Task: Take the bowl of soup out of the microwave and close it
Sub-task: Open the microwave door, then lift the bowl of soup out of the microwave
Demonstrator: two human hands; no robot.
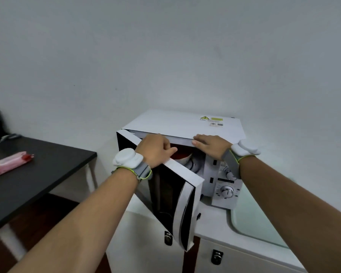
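While the black table [37,174] fills the left side of the view, a pink packet [8,163] is seen lying on its top near the far edge, and dark objects behind it are too blurred to be identified. Just right of the table, a white cabinet [234,253] with metal latches is seen, and the white microwave [185,123] is set on top of it against the pale wall.

The microwave door [177,194] is hinged at the left and is swung partly open toward the camera. The left hand [156,149] is placed on the upper edge of the door, with the fingers curled together over that edge and the thumb pointed right; a white device is strapped to the wrist by a grey and yellow-green band. Through the gap behind this hand, the bowl of soup [182,155] is seen inside the cavity, with a reddish surface and a pale rim showing; most of it is hidden by the door and the hand.

The right hand [212,145] is laid flat on the front top edge of the microwave, with the fingers held together and extended leftward and nothing grasped. A matching white device is worn on that wrist. Below it, two round dials [227,191] are seen on the control panel.
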